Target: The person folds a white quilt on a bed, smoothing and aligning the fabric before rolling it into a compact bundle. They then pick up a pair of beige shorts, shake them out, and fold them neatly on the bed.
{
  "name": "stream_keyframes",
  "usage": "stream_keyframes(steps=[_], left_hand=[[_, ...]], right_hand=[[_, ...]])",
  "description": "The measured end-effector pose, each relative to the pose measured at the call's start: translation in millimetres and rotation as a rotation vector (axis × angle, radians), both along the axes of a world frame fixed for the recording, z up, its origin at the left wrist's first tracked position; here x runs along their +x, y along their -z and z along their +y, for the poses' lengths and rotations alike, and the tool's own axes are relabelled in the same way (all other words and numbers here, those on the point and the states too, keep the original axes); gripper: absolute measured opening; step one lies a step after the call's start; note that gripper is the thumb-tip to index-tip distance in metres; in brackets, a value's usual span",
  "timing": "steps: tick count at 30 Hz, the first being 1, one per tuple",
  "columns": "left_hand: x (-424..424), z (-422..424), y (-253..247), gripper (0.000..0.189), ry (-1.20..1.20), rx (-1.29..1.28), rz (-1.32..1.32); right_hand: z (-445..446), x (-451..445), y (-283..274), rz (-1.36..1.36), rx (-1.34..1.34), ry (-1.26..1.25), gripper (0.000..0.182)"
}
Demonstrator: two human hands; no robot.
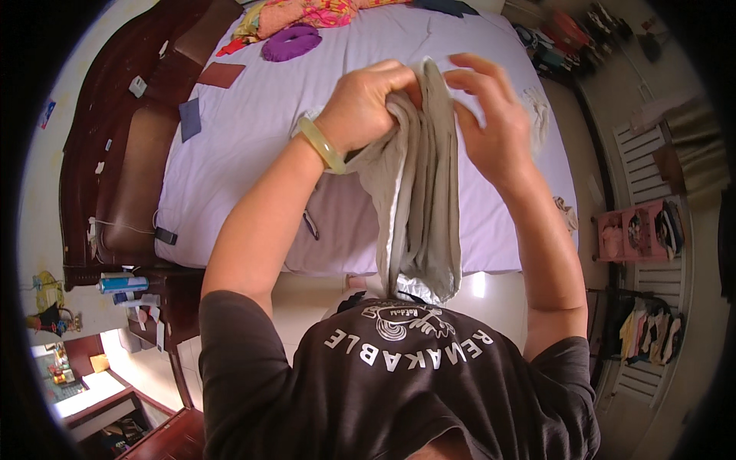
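Note:
A grey-beige cloth with a white edge hangs in long pleats in front of my chest, above the near side of the bed. My left hand, with a pale green bangle at the wrist, is closed around the cloth's gathered top. Just right of the upper folds is my right hand, slightly blurred, its fingers apart and the tips close to the fabric. Whether those fingertips touch the cloth is hard to tell. Part of the cloth is hidden behind my left hand and wrist.
The bed has a pale lilac sheet. On it lie a purple neck pillow, a patterned blanket, a brown-red flat item, a blue-grey one and a dark slim object. A nightstand stands left, a pink rack right.

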State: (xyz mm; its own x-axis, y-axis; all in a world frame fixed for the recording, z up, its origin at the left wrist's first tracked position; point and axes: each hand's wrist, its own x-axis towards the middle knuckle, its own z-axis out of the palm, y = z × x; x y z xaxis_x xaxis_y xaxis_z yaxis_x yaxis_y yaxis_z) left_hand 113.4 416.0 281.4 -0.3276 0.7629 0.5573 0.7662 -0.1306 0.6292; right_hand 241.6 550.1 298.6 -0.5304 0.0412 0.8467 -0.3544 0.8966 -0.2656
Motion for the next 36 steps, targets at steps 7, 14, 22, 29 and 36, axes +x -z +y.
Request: stream_keyframes(steps=[7,14,22,29,36], left_hand=[[-15,20,3,0.016,-0.098,0.077,-0.013],[-25,30,-3,0.020,-0.149,0.123,0.024],[-11,28,-7,0.019,-0.211,0.171,0.005],[-17,10,0,0.018,-0.252,0.183,-0.018],[-19,-2,3,0.019,-0.278,0.201,-0.030]], right_hand=[[-55,95,97,-0.539,-0.412,-0.193,0.013],[-54,142,265,-1.052,-0.564,0.303,0.050],[-59,92,292,-0.940,-0.513,0.546,0.072],[-41,80,303,-1.077,-0.564,0.541,0.070],[-73,75,329,-1.110,-0.211,0.631,0.041]])
